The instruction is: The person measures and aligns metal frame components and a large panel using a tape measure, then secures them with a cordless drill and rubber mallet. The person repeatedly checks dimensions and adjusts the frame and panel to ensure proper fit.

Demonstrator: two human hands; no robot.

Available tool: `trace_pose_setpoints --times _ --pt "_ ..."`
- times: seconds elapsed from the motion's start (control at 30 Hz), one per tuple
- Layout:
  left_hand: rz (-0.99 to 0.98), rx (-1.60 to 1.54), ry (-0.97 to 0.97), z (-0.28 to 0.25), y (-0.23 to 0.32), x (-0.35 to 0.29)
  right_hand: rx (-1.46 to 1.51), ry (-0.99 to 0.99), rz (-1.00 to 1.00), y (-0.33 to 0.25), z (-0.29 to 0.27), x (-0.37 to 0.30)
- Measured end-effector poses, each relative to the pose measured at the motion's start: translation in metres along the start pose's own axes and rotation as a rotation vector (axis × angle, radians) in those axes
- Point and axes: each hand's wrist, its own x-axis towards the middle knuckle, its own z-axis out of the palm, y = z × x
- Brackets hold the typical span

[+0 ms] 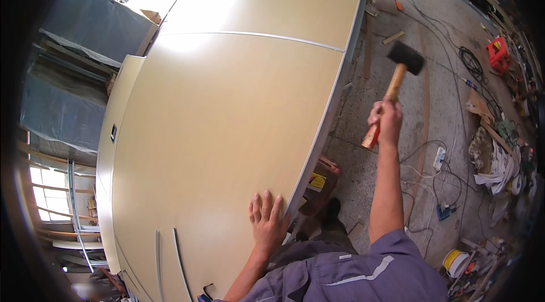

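Observation:
My right hand [388, 120] grips a rubber mallet [395, 83] by its wooden handle, whose lower end is red. The black head is raised over the floor, to the right of a large beige panel [227, 126] and apart from it. Flat on the panel, close to its right edge, rests my left hand [268, 219], fingers stretched out and holding nothing. Pale metal trim [326, 123] runs along that right edge, and a thin strip crosses the panel's far part. Two narrow grey strips [180, 262] lie on the panel's near left part.
On the floor at right are cables, a power strip [439, 157], a blue power tool [445, 211], a red stool [498, 55] and a white bucket [455, 262]. A brown box [322, 184] stands beside the panel near my legs. Plastic-wrapped stacks [96, 18] stand at left.

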Motion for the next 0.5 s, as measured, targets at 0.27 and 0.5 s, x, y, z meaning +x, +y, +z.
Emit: trace_pose_setpoints --times 0.27,0.5 --pt "-0.011 -0.01 -0.04 -0.006 0.004 0.007 -0.072 -0.059 0.125 0.046 0.011 0.004" --pt "-0.026 -0.018 -0.031 -0.003 -0.001 -0.003 0.199 0.051 0.007 0.025 -0.002 -0.004"
